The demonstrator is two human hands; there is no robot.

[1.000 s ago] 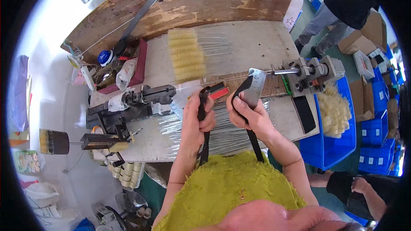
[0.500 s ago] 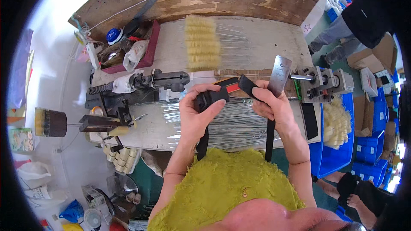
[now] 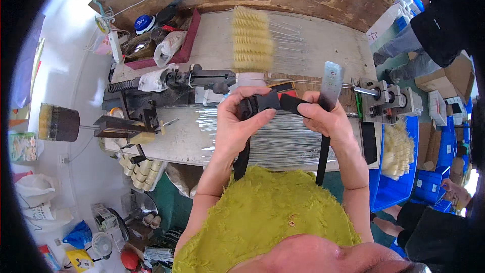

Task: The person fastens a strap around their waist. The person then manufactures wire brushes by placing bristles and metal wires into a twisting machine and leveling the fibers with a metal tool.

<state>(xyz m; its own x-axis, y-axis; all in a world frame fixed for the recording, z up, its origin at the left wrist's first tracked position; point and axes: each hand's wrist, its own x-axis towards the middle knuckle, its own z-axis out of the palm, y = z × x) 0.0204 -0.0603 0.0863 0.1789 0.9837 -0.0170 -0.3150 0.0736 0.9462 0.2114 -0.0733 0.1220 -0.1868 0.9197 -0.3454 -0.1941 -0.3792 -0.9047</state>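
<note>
My left hand (image 3: 233, 124) is closed around a black plastic buckle (image 3: 267, 102), with its thumb along the near side. The thumb and fingers of my right hand (image 3: 327, 120) pinch the end of a black strap (image 3: 291, 103). That strap end meets the right side of the buckle; how far in it sits, I cannot tell. Black webbing (image 3: 323, 159) hangs from each hand toward my lime-green fringed top. A flat metal strip (image 3: 331, 85) like a ruler sticks up at my right hand, apparently tucked in its fingers.
Thin metal wires (image 3: 283, 144) lie heaped below my hands. Bristle brushes (image 3: 251, 38) with wire stems lie beyond. A clamp fixture (image 3: 209, 78) and a spindle block (image 3: 389, 96) flank the bench. A red tray (image 3: 191, 35) holds odds and ends. Other people stand at right near a blue bin (image 3: 376, 187).
My hands have drawn together, bringing the strap end against the buckle. The metal strip has moved along with my right hand. The view has shifted slightly.
</note>
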